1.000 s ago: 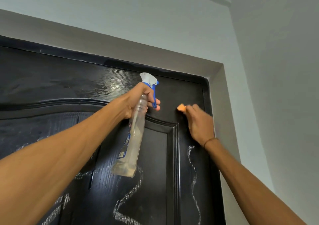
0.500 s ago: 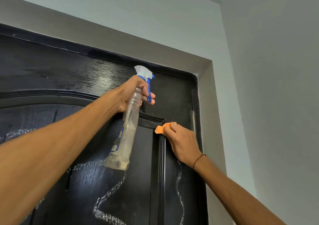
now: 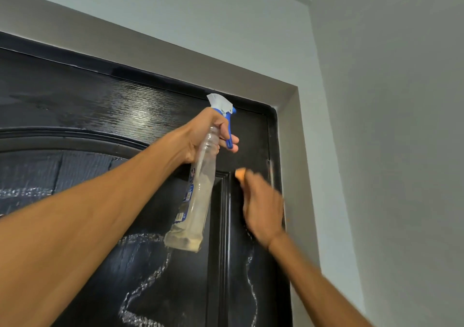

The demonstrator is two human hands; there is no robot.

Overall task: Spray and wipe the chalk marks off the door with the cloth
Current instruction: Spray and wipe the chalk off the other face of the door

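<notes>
A black panelled door (image 3: 105, 116) fills the lower left, glossy and wet near its top. White chalk marks (image 3: 143, 286) wind down its lower panel, and another chalk line (image 3: 252, 289) runs along the right stile. My left hand (image 3: 203, 136) grips the neck of a clear spray bottle (image 3: 195, 201) with a white and blue trigger head, held up near the door's top right corner. My right hand (image 3: 263, 208), blurred, presses an orange cloth (image 3: 240, 173) against the right stile just below the bottle's trigger. Most of the cloth is hidden under the hand.
A grey door frame (image 3: 293, 136) borders the door at the top and right. A pale wall (image 3: 389, 151) stands close on the right, meeting the frame at a corner.
My right hand swept the cloth down the stile and leftward, then shifted right and slightly up, and is now blurred. The left hand and bottle kept their pose while the view shifted.
</notes>
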